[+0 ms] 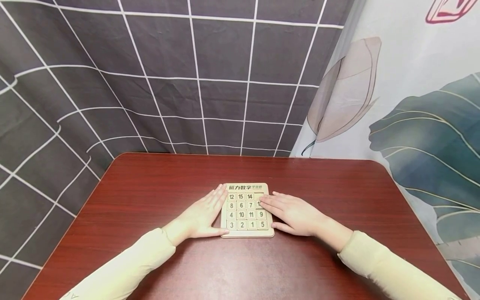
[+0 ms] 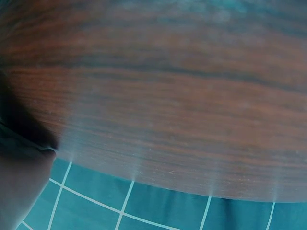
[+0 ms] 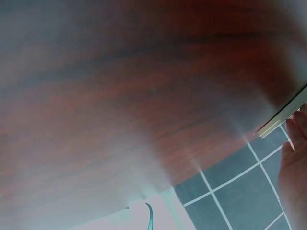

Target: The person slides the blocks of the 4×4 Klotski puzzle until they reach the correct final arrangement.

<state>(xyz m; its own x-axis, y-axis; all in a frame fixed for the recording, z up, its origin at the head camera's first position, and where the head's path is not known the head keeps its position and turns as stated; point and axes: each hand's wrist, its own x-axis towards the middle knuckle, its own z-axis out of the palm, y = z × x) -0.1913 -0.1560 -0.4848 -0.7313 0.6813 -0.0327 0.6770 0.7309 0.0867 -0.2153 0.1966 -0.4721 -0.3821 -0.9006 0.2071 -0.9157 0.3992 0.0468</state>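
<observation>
A pale wooden sliding number puzzle (image 1: pixel 241 230) lies flat on the table, with dark characters along its top edge. Rows of numbered tiles (image 1: pixel 241 214) fill it, apart from one gap at the top right. My left hand (image 1: pixel 204 212) rests along the puzzle's left side, fingers straight, thumb stretched to the lower left corner. From the other side my right hand (image 1: pixel 296 212) reaches over the right edge, its straight fingertips on a tile just below the gap and partly covering its number. The right wrist view catches the puzzle's edge (image 3: pixel 283 117) beside the right fingers.
The table (image 1: pixel 168 175) has a glossy red-brown wood top. Behind it hangs a dark curtain (image 1: pixel 221 100) with a white grid. A white curtain (image 1: pixel 412 54) with large leaf prints hangs at the right.
</observation>
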